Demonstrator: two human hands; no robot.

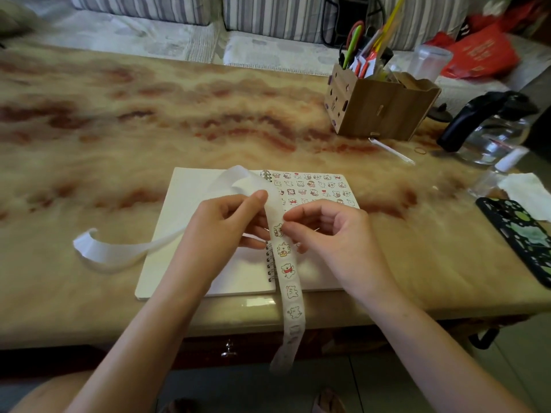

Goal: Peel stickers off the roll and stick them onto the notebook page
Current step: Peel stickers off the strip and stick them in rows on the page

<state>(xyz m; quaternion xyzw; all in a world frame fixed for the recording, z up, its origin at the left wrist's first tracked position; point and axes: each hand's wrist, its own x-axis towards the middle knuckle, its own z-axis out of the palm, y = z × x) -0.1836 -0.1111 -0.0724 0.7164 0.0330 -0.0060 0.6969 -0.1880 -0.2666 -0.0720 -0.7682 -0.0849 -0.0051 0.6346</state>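
Left hand (pixel 226 222) grips white cartoon-bear sticker strip (pixel 288 271) above open spiral-bound notebook (pixel 244 275). My right hand (pixel 325 225) pinches top sticker (pixel 278 230) edge. Risk: a fast pull tears or creases it.

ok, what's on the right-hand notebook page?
Rows of small stickers fill the top of the page. Below, the sticker strip, pinched by the left hand and right hand, covers its middle, so anything stuck there is hidden. Its lower part, where visible, looks blank.
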